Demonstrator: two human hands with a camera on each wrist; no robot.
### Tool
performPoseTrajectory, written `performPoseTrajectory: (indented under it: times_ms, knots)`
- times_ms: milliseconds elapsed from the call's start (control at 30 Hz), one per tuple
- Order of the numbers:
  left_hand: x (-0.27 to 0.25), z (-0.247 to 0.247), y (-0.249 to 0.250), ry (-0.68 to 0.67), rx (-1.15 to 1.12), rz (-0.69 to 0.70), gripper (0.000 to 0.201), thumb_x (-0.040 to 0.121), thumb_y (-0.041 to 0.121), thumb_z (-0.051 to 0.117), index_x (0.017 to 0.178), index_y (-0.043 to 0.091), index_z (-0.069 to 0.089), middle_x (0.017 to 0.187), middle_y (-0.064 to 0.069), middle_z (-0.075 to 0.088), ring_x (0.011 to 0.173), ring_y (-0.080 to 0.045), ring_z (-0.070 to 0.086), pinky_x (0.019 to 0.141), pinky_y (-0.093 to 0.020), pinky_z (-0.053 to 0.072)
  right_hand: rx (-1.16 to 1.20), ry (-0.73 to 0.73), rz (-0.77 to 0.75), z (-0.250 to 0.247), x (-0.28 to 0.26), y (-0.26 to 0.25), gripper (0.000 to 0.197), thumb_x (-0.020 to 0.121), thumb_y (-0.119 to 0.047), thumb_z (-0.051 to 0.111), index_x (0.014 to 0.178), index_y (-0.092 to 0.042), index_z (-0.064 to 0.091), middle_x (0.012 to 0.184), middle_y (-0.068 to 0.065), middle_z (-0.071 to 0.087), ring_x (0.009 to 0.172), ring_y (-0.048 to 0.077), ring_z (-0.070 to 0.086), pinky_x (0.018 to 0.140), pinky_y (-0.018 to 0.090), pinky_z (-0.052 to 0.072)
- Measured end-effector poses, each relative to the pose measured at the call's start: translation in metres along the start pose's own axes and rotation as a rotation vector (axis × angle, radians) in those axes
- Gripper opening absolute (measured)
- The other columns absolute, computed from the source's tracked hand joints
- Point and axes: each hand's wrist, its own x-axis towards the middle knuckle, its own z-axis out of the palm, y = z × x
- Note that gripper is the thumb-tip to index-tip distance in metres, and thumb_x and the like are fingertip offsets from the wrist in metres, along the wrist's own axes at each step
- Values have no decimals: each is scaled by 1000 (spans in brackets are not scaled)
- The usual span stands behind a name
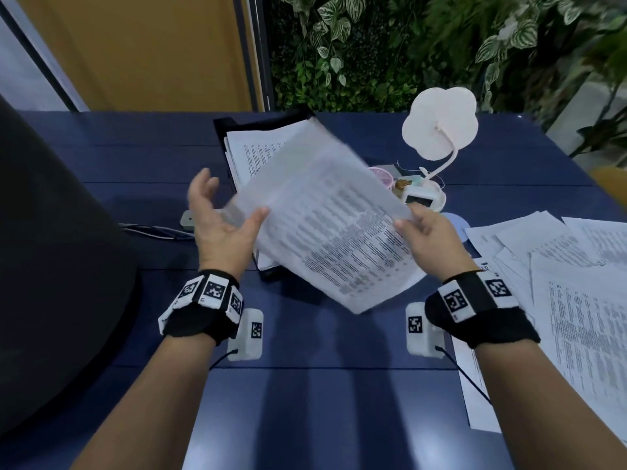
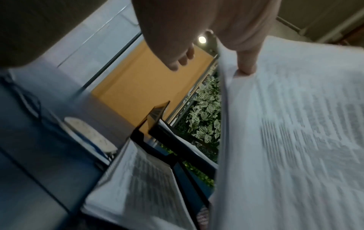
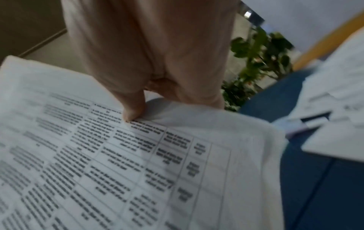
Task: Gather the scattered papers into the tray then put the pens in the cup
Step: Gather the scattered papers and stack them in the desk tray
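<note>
I hold a sheaf of printed papers tilted in the air over the near end of the black tray, which has papers lying in it. My right hand pinches the sheaf's right edge, thumb on top. My left hand is spread open at the sheaf's left edge; only its thumb touches the paper. More loose papers lie scattered on the table at the right. A pink mesh cup stands behind the held sheaf. No pens show.
A white flower-shaped desk lamp stands right of the tray on the blue table. A power strip with cables lies left of my left hand. A large dark rounded object fills the left side. Plants line the back.
</note>
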Motion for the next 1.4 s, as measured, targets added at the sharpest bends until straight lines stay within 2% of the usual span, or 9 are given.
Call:
performPoseTrajectory:
  times_ms: [133, 300, 533, 767, 900, 1033, 1133, 1267, 1400]
  knots:
    - [-3, 11, 3, -90, -275, -235, 81, 76, 10, 77, 137, 19, 25, 122, -7, 51, 113, -14, 53, 98, -26, 46, 483, 37, 27, 8, -1, 7, 32, 95, 2, 47, 108, -22, 63, 98, -9, 71, 97, 14, 65, 92, 38, 51]
    - [-9, 27, 6, -284, -308, -276, 15, 86, 4, 65, 94, 16, 60, 98, -7, 68, 96, -23, 61, 94, -40, 48, 633, 73, 56, 27, -3, 16, 32, 88, 11, 52, 99, -17, 64, 100, -3, 72, 107, 31, 61, 97, 53, 46]
    - [-40, 37, -18, -327, -196, -381, 29, 87, -5, 59, 112, 7, 53, 110, -6, 66, 99, -13, 63, 96, -32, 48, 472, 50, 93, 39, -12, 37, 35, 89, 11, 51, 106, -19, 59, 103, -5, 67, 93, 3, 65, 93, 37, 48]
    - [-49, 42, -41, -445, 69, -510, 32, 90, 29, 62, 112, 5, 58, 107, -10, 67, 100, -23, 64, 91, -38, 50, 341, -25, 192, 44, -12, 53, 37, 93, 0, 49, 125, -18, 53, 119, -3, 64, 113, 14, 58, 102, 38, 44]
    - [-44, 42, -31, -398, -39, -539, 25, 94, 16, 57, 118, 10, 56, 109, -4, 65, 101, -16, 61, 94, -31, 46, 279, -59, 281, 45, -11, 63, 33, 91, -8, 56, 122, -16, 56, 119, -1, 65, 110, 16, 60, 100, 38, 45]
    - [-26, 39, -25, -291, -141, -615, 38, 90, 25, 61, 122, 6, 54, 119, -4, 62, 112, -19, 57, 105, -38, 40, 244, -175, 389, 42, -13, 64, 24, 93, -10, 55, 118, -12, 55, 108, -1, 63, 97, 17, 61, 71, 22, 48]
    - [-8, 37, -20, -271, -150, -620, 51, 92, 23, 60, 137, 5, 42, 134, -7, 55, 122, -19, 52, 107, -35, 37, 296, -222, 455, 44, -12, 58, 20, 98, -14, 45, 116, -19, 51, 108, 1, 64, 79, 21, 65, 58, 28, 51]
    - [6, 32, -16, -252, -52, -541, 57, 89, 20, 60, 138, 14, 31, 125, -1, 59, 108, -17, 60, 99, -42, 47, 300, -141, 366, 50, 9, 43, 16, 98, -11, 41, 107, -20, 51, 105, 6, 66, 47, 18, 57, 38, 21, 38]
    - [10, 22, -13, -291, 95, -448, 75, 85, 5, 63, 141, 27, 18, 107, 4, 57, 89, -11, 61, 83, -33, 52, 277, -103, 313, 51, 35, 24, 15, 98, -12, 41, 105, -21, 50, 94, 3, 61, 40, 12, 44, 33, 15, 30]
